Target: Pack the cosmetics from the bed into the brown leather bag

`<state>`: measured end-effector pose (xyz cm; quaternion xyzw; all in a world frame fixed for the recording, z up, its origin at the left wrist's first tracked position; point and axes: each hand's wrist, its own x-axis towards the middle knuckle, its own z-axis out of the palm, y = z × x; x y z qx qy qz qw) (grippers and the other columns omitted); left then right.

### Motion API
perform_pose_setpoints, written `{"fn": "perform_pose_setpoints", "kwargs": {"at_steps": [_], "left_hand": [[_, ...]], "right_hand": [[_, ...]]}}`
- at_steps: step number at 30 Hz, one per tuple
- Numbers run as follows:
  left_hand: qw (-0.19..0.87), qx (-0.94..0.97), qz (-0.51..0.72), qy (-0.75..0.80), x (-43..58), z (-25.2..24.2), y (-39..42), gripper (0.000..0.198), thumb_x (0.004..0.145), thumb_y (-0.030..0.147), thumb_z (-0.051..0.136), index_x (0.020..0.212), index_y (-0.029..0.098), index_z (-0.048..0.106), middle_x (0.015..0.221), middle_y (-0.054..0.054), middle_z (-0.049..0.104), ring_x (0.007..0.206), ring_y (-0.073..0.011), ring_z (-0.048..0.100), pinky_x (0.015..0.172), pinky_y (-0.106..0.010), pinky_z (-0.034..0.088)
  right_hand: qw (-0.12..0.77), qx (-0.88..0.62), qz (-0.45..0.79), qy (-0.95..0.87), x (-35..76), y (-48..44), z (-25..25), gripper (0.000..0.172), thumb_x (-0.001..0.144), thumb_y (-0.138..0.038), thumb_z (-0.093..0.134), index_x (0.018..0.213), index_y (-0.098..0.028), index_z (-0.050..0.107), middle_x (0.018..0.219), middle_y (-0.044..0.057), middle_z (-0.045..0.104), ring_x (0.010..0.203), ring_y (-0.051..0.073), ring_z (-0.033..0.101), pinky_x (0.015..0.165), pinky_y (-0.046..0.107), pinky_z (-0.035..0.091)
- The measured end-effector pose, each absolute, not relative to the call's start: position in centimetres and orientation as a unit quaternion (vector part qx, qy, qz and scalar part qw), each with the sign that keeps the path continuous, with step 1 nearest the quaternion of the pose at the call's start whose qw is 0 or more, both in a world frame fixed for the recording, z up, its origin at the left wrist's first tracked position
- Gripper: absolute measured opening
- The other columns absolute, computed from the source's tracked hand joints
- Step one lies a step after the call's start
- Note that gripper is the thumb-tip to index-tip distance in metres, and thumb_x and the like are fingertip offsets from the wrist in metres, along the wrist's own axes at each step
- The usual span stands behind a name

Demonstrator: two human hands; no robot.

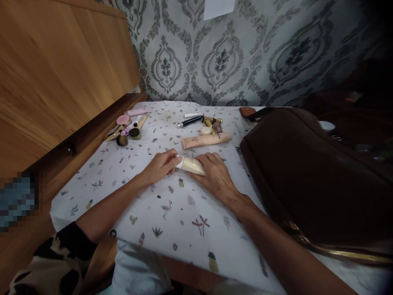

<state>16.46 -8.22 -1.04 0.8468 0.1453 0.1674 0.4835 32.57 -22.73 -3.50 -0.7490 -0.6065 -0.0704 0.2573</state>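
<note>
Both hands meet at the middle of the frame, on a tabletop (184, 213) covered with a white cloth printed with small plants and flamingos. Between them lies a cream tube (193, 165), on its side and just off the cloth, its white cap (179, 162) pointing to the left of the frame. The left hand (160, 166) has its fingers (172, 160) pinched closed on the cap end; the right hand (216, 175) lies over the tube's rear part, its fingers (211, 157) curled down and gripping the body, so that only the front half of the tube shows.

Just above the hands, apart from them, a longer peach tube (207, 140) lies across the cloth. Above that sit a small round pot (206, 130), some gold-capped items (212, 121), a black pen-like stick (190, 121) and a white stick (193, 114).

At the upper left of the cloth is a cluster of makeup brushes (127, 133), with a pink compact (123, 119) and a pink tube (136, 112) beside them.

A large brown bag (307, 172) with a gold trim fills the right side of the frame, near the right forearm; a wooden panel (61, 69) rises at the left; patterned grey wallpaper (221, 61) runs behind.
</note>
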Motion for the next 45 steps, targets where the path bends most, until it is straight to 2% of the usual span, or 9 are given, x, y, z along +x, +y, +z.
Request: {"fn": "perform_pose_setpoints", "kwargs": {"at_steps": [3,6,9,16,21,25,31,39,45], "left_hand": [[0.472,0.851,0.183,0.14,16.5,-1.1,-8.2,0.051,0.1,0.062,0.036,0.075,0.019,0.049,0.059,0.003,0.053,0.054,-0.01,0.049,0.059,-0.025,0.041],[0.499,0.839,0.181,0.122,16.3,-0.9,-7.9,0.041,0.096,0.059,0.051,0.107,0.02,0.057,0.082,-0.001,0.062,0.071,-0.0132,0.058,0.062,-0.024,0.043],[0.514,0.838,0.16,0.092,16.1,-0.7,-7.6,0.054,0.086,0.047,0.072,0.131,0.026,0.05,0.11,-0.006,0.062,0.099,-0.0189,0.059,0.067,-0.023,0.045],[0.559,0.808,0.141,0.123,16.5,-1.4,-7.5,0.037,0.091,0.055,0.063,0.094,0.018,0.055,0.068,0.003,0.055,0.061,-0.01,0.052,0.058,-0.023,0.042],[0.55,0.811,0.165,0.11,16.6,-1.7,-7.5,0.046,0.096,0.061,0.049,0.082,0.018,0.051,0.065,0.002,0.055,0.059,-0.0094,0.052,0.058,-0.022,0.043],[0.558,0.805,0.157,0.127,16.6,-1.5,-7.4,0.039,0.094,0.056,0.057,0.092,0.017,0.057,0.067,0.002,0.055,0.06,-0.0097,0.052,0.059,-0.023,0.043],[0.55,0.811,0.179,0.09,16.3,-1.0,-7.2,0.043,0.087,0.044,0.072,0.123,0.024,0.059,0.106,-0.004,0.061,0.099,-0.0168,0.058,0.075,-0.024,0.046],[0.591,0.783,0.151,0.124,16.7,-1.4,-7.5,0.043,0.09,0.056,0.064,0.106,0.016,0.06,0.072,0.001,0.058,0.063,-0.011,0.055,0.061,-0.023,0.044],[0.546,0.811,0.187,0.088,16.4,-0.6,-7.5,0.043,0.086,0.047,0.072,0.12,0.023,0.062,0.106,-0.005,0.063,0.102,-0.0188,0.058,0.078,-0.025,0.047]], "right_hand": [[0.26,-0.747,-0.059,-0.608,32.6,-22.8,-3.4,0.02,0.089,-0.038,0.066,0.095,-0.019,0.065,0.091,0.011,0.064,0.089,0.029,0.054,0.079,0.04,0.043],[0.271,-0.746,-0.045,-0.607,32.9,-22.8,-3.5,0.02,0.091,-0.039,0.064,0.094,-0.019,0.064,0.092,0.011,0.065,0.088,0.03,0.055,0.08,0.042,0.044],[0.291,-0.738,-0.044,-0.608,33.1,-22.8,-3.6,0.021,0.092,-0.04,0.062,0.095,-0.02,0.063,0.092,0.011,0.066,0.088,0.029,0.056,0.081,0.041,0.044],[0.28,-0.752,-0.04,-0.595,32.8,-22.8,-3.4,0.019,0.087,-0.036,0.068,0.093,-0.019,0.063,0.089,0.01,0.064,0.089,0.03,0.055,0.078,0.04,0.044],[0.284,-0.746,-0.052,-0.6,32.8,-22.8,-3.6,0.019,0.088,-0.037,0.066,0.093,-0.019,0.064,0.088,0.01,0.064,0.087,0.029,0.054,0.08,0.04,0.043],[0.292,-0.74,-0.05,-0.605,33.0,-22.8,-3.7,0.019,0.087,-0.036,0.066,0.096,-0.019,0.065,0.09,0.01,0.066,0.088,0.029,0.054,0.079,0.04,0.043],[0.317,-0.74,-0.035,-0.592,33.1,-23.0,-3.5,0.025,0.088,-0.035,0.065,0.106,-0.018,0.065,0.094,0.011,0.07,0.091,0.031,0.058,0.076,0.039,0.044],[0.304,-0.742,-0.04,-0.596,32.5,-23.1,-2.9,0.021,0.086,-0.033,0.066,0.101,-0.018,0.065,0.09,0.011,0.069,0.092,0.031,0.058,0.077,0.038,0.043],[0.325,-0.767,0.071,-0.548,32.6,-23.3,-2.3,0.032,0.084,-0.036,0.073,0.11,-0.02,0.066,0.094,0.007,0.071,0.085,0.026,0.064,0.072,0.034,0.046]]}}
